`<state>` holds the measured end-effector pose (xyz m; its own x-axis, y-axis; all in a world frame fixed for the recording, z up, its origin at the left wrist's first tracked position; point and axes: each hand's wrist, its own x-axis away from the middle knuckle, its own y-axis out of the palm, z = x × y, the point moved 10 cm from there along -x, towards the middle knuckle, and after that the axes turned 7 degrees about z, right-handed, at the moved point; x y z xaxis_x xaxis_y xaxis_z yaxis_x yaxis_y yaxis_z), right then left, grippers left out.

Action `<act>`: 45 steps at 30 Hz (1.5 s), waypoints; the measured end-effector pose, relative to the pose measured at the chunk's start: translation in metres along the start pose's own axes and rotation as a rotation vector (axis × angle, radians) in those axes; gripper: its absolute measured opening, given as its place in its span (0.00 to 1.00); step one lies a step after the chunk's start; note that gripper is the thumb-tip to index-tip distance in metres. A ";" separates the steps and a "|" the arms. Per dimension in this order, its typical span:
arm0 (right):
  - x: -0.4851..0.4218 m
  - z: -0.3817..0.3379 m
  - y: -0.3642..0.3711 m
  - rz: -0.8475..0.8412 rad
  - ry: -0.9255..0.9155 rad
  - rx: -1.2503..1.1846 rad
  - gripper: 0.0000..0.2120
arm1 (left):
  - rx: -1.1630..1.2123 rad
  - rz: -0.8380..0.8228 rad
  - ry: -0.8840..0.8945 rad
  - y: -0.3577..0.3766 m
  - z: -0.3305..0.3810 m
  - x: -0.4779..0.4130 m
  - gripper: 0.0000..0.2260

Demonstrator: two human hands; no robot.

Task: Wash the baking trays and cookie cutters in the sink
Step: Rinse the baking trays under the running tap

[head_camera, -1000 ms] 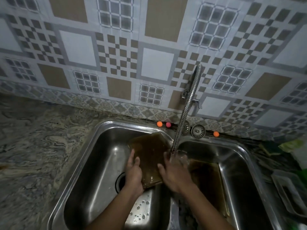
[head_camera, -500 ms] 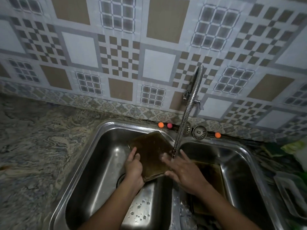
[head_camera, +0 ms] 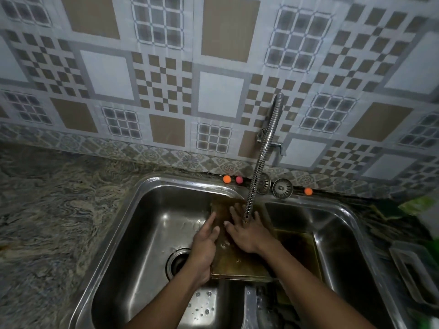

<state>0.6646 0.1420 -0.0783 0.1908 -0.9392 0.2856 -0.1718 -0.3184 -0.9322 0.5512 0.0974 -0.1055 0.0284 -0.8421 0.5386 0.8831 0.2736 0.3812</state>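
Grey swirled stone makes the counter (head_camera: 47, 210), which runs wide and bare well to the left of the left hand. Its edge meets the rounded steel rim of the double sink (head_camera: 123, 224). The left basin lies open on that side of the hand, with the drain (head_camera: 178, 262) just beside the wrist and water drops on the metal below the forearm.

The left hand (head_camera: 204, 248) grips the left edge of a brown baking tray (head_camera: 237, 260). Its first finger lies straight along that edge and the thumb rests on the top face. The tray sits tilted over the divider between the two basins, its far end up against the back rim.

The right hand (head_camera: 247, 231) lies flat on the tray's upper half, touching it with the fingers spread. The tip of the ribbed metal hose tap (head_camera: 259, 167) hangs right over its knuckles, leaving little room above.

Beyond both hands, on the back ledge, sit an orange ball (head_camera: 226, 179) and a pink ball (head_camera: 239, 179), then two round strainers (head_camera: 282, 188), and another orange ball (head_camera: 308, 191) further right.

To the right of the right forearm, the right basin holds a second tray (head_camera: 299, 248), dark and lying low against the divider side. The basin's far right side is open steel. Well past it, at the right edge of view, stands a clear plastic tub (head_camera: 413, 271); what is in it I cannot tell.
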 end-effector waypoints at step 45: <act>0.040 0.046 0.008 0.223 0.309 -0.191 0.37 | -0.200 0.091 0.312 -0.016 0.023 -0.020 0.16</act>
<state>0.7154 0.1080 -0.0842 -0.1647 -0.9729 0.1623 -0.3578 -0.0944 -0.9290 0.5258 0.1213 -0.1048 0.2246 -0.9281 0.2970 0.9437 0.2832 0.1713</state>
